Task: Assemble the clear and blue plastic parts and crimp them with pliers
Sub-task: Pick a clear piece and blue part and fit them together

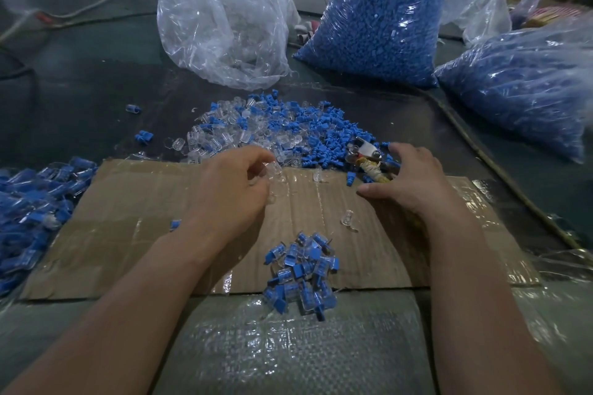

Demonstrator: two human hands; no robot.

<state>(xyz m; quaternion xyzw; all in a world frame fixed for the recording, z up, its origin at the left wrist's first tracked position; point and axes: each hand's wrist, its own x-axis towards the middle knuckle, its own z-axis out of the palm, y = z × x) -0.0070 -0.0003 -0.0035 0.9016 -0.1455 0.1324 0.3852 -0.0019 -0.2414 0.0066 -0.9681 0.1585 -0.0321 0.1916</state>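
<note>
A loose heap of clear and blue plastic parts (276, 128) lies beyond a taped cardboard sheet (134, 234). My left hand (234, 189) hovers at the heap's near edge and pinches a clear part (272, 168) in its curled fingers. My right hand (414, 176) reaches over the pliers (369, 154), whose wrapped handles lie under its spread fingers; whether it grips them is unclear. A small pile of assembled blue-and-clear pieces (301, 276) sits on the cardboard's near edge between my forearms.
A clear bag of clear parts (224, 19) stands behind the heap. Two bags of blue parts (378, 22) (519, 80) stand at the back right. More assembled pieces in plastic (32, 212) lie at the left. Single clear parts (348, 218) dot the cardboard.
</note>
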